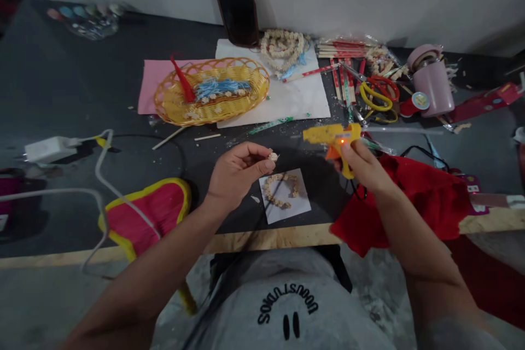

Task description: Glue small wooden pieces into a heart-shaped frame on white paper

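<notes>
My left hand [241, 172] pinches a small pale bead-like piece [273, 157] between thumb and fingertips, above the dark table. My right hand [361, 161] grips a yellow hot glue gun [328, 134] by its handle, a small light glowing on its side and its nozzle pointing left toward the left hand. The nozzle and the pale piece are apart. Between and below the hands, a curved row of small tan pieces [268, 192] forms an open ring on a white paper square [297, 211].
A yellow woven basket [164, 104] holds blue tassels and a red tassel [183, 82]. Scissors [375, 97], a pink cup [435, 87] and wrapped chopsticks crowd the right back. Red cloth [426, 191] lies under my right forearm. A white cable [98, 167] crosses the left side.
</notes>
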`<state>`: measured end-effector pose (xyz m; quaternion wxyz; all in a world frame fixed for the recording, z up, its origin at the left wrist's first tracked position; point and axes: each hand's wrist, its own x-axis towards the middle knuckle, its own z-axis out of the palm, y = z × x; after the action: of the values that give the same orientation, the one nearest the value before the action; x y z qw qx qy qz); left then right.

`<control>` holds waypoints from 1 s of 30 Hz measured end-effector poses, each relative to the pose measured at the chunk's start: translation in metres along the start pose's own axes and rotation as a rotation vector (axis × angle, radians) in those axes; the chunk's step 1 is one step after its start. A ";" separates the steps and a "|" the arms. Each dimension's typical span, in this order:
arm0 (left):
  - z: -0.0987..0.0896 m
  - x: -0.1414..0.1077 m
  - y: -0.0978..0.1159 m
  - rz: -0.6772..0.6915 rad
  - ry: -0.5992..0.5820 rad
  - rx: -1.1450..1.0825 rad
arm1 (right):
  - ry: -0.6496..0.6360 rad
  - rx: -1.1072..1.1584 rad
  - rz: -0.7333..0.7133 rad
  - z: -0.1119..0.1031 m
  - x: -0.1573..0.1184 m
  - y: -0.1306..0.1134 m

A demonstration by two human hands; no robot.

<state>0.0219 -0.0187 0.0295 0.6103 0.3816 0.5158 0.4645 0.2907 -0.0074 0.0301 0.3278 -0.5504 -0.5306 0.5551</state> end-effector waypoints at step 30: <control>0.001 -0.036 -0.010 1.118 0.045 0.741 | 0.001 0.293 -0.058 0.115 -0.044 -0.020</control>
<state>0.0234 -0.0564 0.0300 0.0958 0.7660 0.3784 0.5108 0.1838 -0.0715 0.0409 0.4207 -0.4813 -0.4597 0.6165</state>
